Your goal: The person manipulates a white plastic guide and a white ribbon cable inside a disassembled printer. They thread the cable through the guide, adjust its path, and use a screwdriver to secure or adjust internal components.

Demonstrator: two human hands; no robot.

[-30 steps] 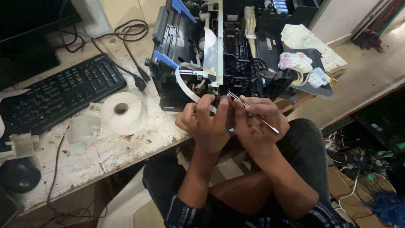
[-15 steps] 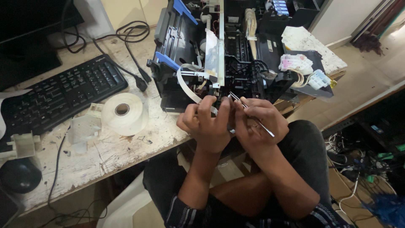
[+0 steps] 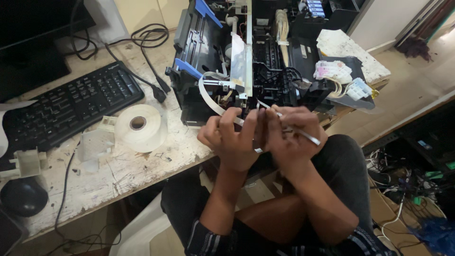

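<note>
— What are the hands doing?

— Both are pressed together at the desk edge, at 6 o'clock from the opened printer. The right hand is curled round a thin metal tool, whose tip points to 10 o'clock. The left hand has its fingers bent, touching a white flat cable that loops out of the printer; whether it truly grips the cable I can't tell.

— Anything else nearby?

— A tape roll at 9 o'clock from the hands, a keyboard beyond it at 10.
</note>
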